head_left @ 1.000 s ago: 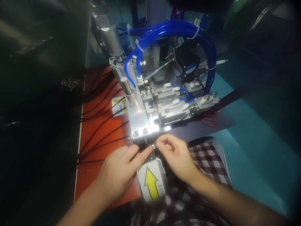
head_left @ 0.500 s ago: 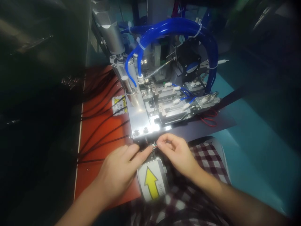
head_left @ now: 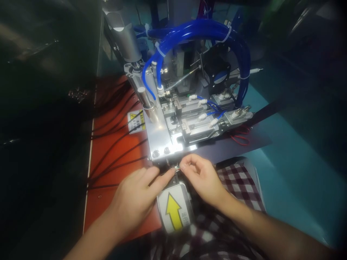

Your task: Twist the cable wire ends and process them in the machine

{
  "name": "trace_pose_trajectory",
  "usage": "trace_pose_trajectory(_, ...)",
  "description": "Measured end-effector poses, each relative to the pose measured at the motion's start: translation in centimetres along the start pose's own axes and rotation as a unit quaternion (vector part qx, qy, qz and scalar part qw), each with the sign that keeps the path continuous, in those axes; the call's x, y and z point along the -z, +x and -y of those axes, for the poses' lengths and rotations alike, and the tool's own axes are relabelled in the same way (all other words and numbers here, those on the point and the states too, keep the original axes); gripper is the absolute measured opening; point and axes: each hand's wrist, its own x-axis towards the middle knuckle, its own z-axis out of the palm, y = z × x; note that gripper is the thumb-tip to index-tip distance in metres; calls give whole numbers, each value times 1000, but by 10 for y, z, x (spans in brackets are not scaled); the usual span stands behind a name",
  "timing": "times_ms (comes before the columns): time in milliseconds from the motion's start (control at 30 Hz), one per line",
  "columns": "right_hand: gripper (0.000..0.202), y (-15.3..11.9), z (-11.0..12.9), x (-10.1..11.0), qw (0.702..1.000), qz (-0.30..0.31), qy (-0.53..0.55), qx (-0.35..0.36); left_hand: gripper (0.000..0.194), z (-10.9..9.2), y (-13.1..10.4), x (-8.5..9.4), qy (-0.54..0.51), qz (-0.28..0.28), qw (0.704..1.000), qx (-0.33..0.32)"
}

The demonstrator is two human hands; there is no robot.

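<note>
Thumb and forefinger of my right hand [head_left: 199, 177] are pinched together on thin coloured wires at a small pale piece [head_left: 177, 168], just in front of the machine's metal plate [head_left: 159, 139]. From the other side, the outstretched thumb of my left hand [head_left: 138, 191] touches the same small piece. Its other fingers are bent, and their tips are partly hidden, so I cannot tell whether they grip anything. The piece is too small to make out its kind. Below it is a white cover [head_left: 173, 209] with a yellow arrow.
Behind the plate stand pneumatic cylinders [head_left: 200, 126] and a thick bundle of blue air hoses [head_left: 200, 29]. Black cables [head_left: 114, 166] cross the orange bench top [head_left: 108, 213] at left, beside a warning label [head_left: 136, 121]. A checkered cloth [head_left: 238, 184] covers my lap.
The camera view has shifted slightly. Both hands keep almost the same pose at the small piece, the right one a few pixels further left.
</note>
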Motion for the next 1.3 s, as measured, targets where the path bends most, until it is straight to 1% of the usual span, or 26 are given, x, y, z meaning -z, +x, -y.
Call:
trace_pose_trajectory(167,15,-1,1,-1,1000,-9,-16,8,42,1,-2,0,-1,5,1000,6)
trace_pose_trajectory(333,15,-1,-1,-3,1000,-5,-15,5,42,0,-2,1,-7,15,1000,5)
trace_pose_trajectory(467,14,1,-2,-2,1000,-5,-12,-16,41,1,-1,0,-2,0,1000,1)
trace_pose_trajectory(567,16,1,-1,1,999,-4,12,-34,41,1,1,0,2,1,1000,-6)
trace_pose_trajectory(667,18,0,2,6,999,-9,18,-36,42,1,0,-1,1,2,1000,-2)
trace_pose_trajectory(767,18,1,4,8,1000,7,6,-27,43,1,-1,-1,3,-4,1000,4)
trace_pose_trajectory(900,15,2,0,7,1000,25,-4,-9,42,1,-1,0,4,2,1000,-6)
trace_pose_trajectory(1067,14,3,-4,4,999,15,-21,25,41,1,1,2,4,7,1000,-6)
trace_pose_trajectory(1300,12,0,-5,-2,1000,0,5,29,41,0,1,2,-3,-4,1000,-7)
